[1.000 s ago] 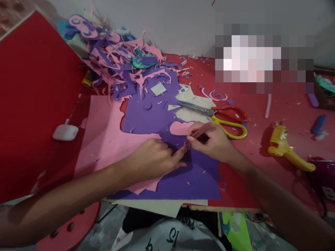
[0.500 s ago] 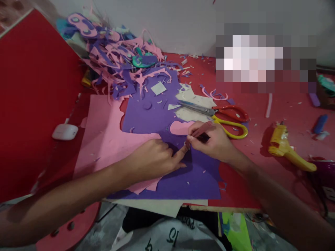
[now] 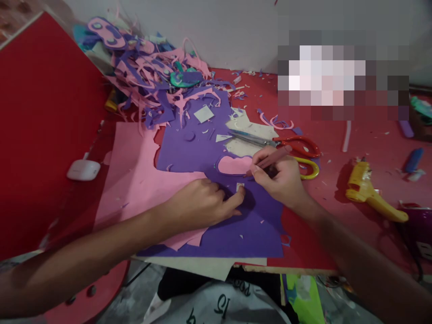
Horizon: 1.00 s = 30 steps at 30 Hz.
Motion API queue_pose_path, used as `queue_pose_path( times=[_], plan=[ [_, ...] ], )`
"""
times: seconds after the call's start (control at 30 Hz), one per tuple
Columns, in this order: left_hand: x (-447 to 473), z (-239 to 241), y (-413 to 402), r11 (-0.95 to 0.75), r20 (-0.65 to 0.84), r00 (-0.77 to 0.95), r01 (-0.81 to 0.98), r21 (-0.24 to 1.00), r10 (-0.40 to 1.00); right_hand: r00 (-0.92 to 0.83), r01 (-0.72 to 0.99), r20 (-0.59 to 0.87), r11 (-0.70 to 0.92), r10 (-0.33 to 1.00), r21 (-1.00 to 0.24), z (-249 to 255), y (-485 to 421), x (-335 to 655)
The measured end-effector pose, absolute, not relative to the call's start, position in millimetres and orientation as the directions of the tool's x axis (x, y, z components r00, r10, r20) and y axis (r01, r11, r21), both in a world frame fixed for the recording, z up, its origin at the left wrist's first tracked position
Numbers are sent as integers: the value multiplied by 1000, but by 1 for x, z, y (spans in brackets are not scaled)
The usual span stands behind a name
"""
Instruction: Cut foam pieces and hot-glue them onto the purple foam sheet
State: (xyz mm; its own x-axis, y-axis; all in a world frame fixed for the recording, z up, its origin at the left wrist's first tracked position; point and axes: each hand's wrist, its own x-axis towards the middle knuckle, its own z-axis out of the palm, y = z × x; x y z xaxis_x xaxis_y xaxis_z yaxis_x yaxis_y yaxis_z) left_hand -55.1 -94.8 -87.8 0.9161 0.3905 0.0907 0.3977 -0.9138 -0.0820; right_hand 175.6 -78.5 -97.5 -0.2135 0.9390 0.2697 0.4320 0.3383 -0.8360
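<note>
Currently observe right hand (image 3: 281,175) right of center, with thumb and fingers closed in a pinch around reddish-brown pen (image 3: 275,157), leaving no visible gap. Observe left hand (image 3: 204,202) at center, with index finger extended and its tip on small white piece (image 3: 240,185); cannot tell the contents of the other, curled fingers.

Trace lower edge of purple sheet (image 3: 256,234) close to front edge of red tabletop (image 3: 303,245), at lower center, with pale sheet (image 3: 216,266) projecting past it. Find pink sheet (image 3: 131,171) at left, overlapping the purple one. Note room for sideways movement from the purple sheet's right edge toward yellow glue gun (image 3: 361,182) at right, crossed by right forearm. Record tighter room above the right hand, next to scissors (image 3: 253,137) with partly covered handles.

Read pen's long axis as slanting from lower left to upper right, with tip pointing lower left, near right end of pink lobed shape (image 3: 234,165). Cannot confirm contact between tip and purple sheet. Read pink lobed shape's long axis as roughly left to right. Locate small white piece just below pen tip, apart from it.
</note>
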Motion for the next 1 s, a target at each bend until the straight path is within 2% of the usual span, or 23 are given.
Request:
queue_pose_path(
  times=[0.2, 0.4, 0.5, 0.73, 1.0],
  plan=[
    [-56, -90, -93, -913, 157, 906, 405, -44, 394, -240, 422, 246, 329, 939, -845, -100, -77, 176],
    [-56, -89, -100, -915, 256, 900, 389, -109, 352, -243, 421, 237, 323, 941, -848, -101, -77, 177],
    [-52, -84, -110, -895, 283, 875, 434, -101, 393, -248, 422, 244, 331, 938, -844, -100, -78, 176],
    [-40, -87, -129, -841, 236, 829, 536, -75, 507, -288, 386, 211, 315, 934, -867, -98, -79, 174],
    [-38, -90, -130, -809, 189, 803, 584, -63, 565, -336, 379, 226, 351, 914, -856, -95, -78, 173]
  ],
)
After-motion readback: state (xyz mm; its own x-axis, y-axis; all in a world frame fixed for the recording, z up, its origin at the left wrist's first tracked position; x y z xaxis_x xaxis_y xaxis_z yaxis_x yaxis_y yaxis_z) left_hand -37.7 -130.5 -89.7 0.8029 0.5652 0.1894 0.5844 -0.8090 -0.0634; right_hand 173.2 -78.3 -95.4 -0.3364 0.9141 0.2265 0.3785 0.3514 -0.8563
